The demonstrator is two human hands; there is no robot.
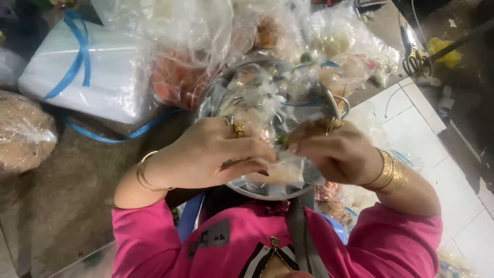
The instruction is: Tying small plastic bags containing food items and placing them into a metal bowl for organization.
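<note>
My left hand and my right hand meet over the near rim of a round metal basin. Both pinch the top of a small clear plastic bag with pale food inside. The fingertips touch each other at the bag's neck. Gold rings and bangles show on both hands and wrists. The basin holds several more small filled clear bags. Pink sleeves cover my arms at the bottom of the view.
Heaps of clear plastic bags with orange and pale food lie beyond the basin. A white wrapped bundle with blue strap sits far left, a brown bagged mass at the left edge. Scissors lie at upper right beside white floor tiles.
</note>
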